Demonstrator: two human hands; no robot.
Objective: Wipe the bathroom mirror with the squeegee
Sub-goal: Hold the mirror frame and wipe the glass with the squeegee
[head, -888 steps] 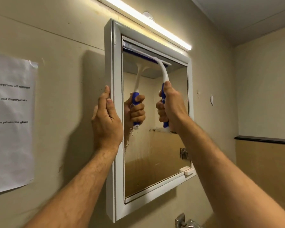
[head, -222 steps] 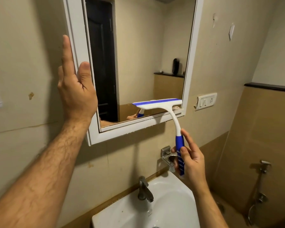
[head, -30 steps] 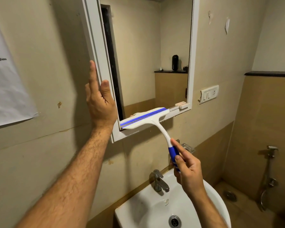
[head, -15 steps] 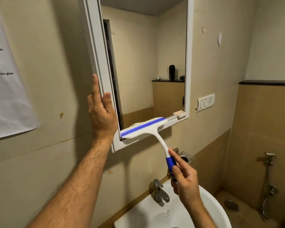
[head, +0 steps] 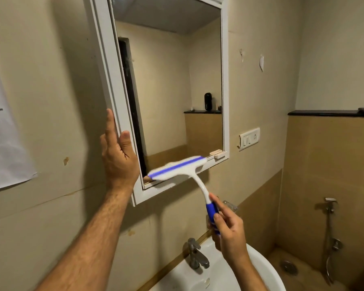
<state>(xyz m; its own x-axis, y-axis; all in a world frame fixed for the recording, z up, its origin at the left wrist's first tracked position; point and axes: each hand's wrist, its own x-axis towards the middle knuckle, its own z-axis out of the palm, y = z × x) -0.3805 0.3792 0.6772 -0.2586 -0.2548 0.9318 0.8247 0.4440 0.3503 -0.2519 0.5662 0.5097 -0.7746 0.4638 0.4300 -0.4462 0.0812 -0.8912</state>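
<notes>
The right hand (head: 227,229) holds the squeegee (head: 183,171) by its blue grip, pinched between thumb and fingers more than wrapped in a fist. The blade is blurred and lies across the bottom of the mirror (head: 177,91), at about 6 o'clock on the glass, its left end near the 7 o'clock corner and its right end just short of the small clip (head: 215,153) at 5 o'clock. The left hand (head: 119,160) is open, fingers straight, palm pressed flat to the frame (head: 105,59) at about 8 o'clock, steadying it.

Risks from here, as I judge them:

- The grip is light and sits far down the handle. Pressing hard at the end of a stroke could twist the blade, so one end lifts and leaves a streak.
- The blade looks to overlap the lower frame rail. Whether the rubber is on glass or on the rail cannot be told through the blur. Riding onto the rail would strand a line of water along the bottom edge.
- A sideways sweep toward 5 o'clock could catch the clip and jolt the squeegee loose.
- The frame stands out from the wall like a cabinet door. If the left hand eases off, it may swing under the push.
- If dropped, the squeegee would fall toward the tap (head: 194,257) and basin (head: 261,271) right below.
</notes>
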